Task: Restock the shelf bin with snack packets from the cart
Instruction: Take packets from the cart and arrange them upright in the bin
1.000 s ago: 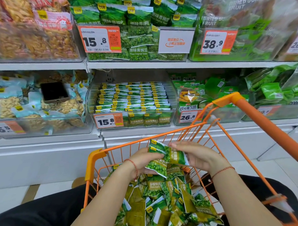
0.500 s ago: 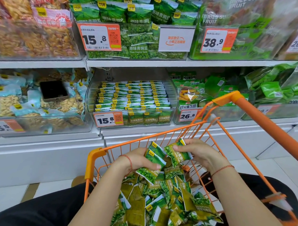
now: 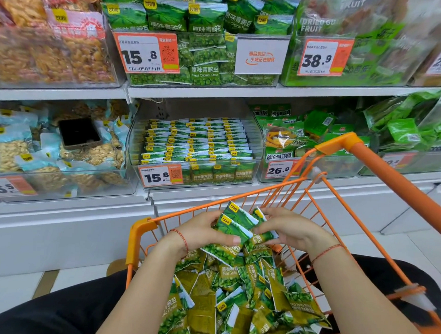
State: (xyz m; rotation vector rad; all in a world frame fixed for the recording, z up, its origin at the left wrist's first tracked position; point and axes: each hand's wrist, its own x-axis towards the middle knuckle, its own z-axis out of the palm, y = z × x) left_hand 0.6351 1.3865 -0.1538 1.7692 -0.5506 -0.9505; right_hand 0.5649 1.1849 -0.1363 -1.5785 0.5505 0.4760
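The left hand (image 3: 202, 232) grips a small stack of green snack packets (image 3: 233, 227), thumb curled across the front near the lower edge, fingers behind. The right hand (image 3: 289, 230) pinches the same stack from its 3 o'clock side, fingertips (image 3: 258, 229) on the packet faces. One held packet reads "Garlic Flavor"; yellow logo tabs mark the top corners. The stack is held just above the loose packets (image 3: 237, 297) heaped in the orange wire cart (image 3: 137, 236), several printed "Peas Garlic Flavor". Each wrist carries a thin red string. At 12 o'clock from the hands, on the lower shelf, the clear shelf bin (image 3: 195, 151) holds neat rows of matching packets behind a price tag (image 3: 160, 176) reading "15.8". At 10 o'clock, a dark phone (image 3: 79, 133) lies on bagged nuts. The upper shelf shows "Peas Original Taste" bags (image 3: 205, 71), a "15.8" tag, a "38.9" tag (image 3: 324, 58), and "DRIED ... FRUIT" lettering.
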